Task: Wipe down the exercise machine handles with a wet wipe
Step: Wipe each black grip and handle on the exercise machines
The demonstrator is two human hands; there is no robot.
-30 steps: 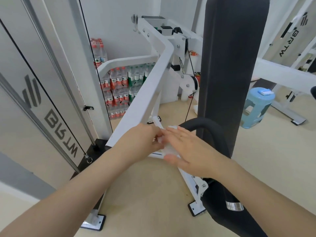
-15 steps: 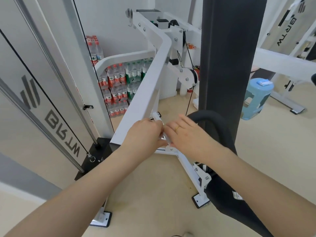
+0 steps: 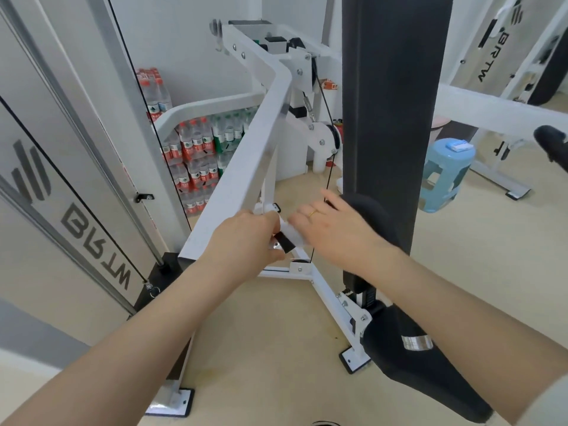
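Since a second ago, both hands have shifted slightly up along the machine, and a short black stretch of the handle now shows between them where it was covered before. The left hand point(image 3: 246, 241) curls round the lower end of the handle point(image 3: 285, 242), its fingers clamped on the grip just below the end of the sloping white beam point(image 3: 246, 167). The right hand point(image 3: 335, 233) presses a wet wipe point(image 3: 293, 233) against the handle; its fingers look bent over the white cloth, though how tightly they close I cannot tell from here. A ring sits on one finger.

The wipe is a small, damp, limp piece of cloth, very light, likely to bunch or slip off if held loosely, so wrapping it round the grip and squeezing seems the best hold. The handle itself looks stiff and fixed to the frame, probably rubbery on the black part and smooth on the metal end cap, which may be slippery once wet.

Behind the hands rises a tall black pad point(image 3: 387, 118). Stacked water bottles point(image 3: 196, 155) stand against the far wall, and a pale blue stool point(image 3: 445, 176) sits on the floor to the right.
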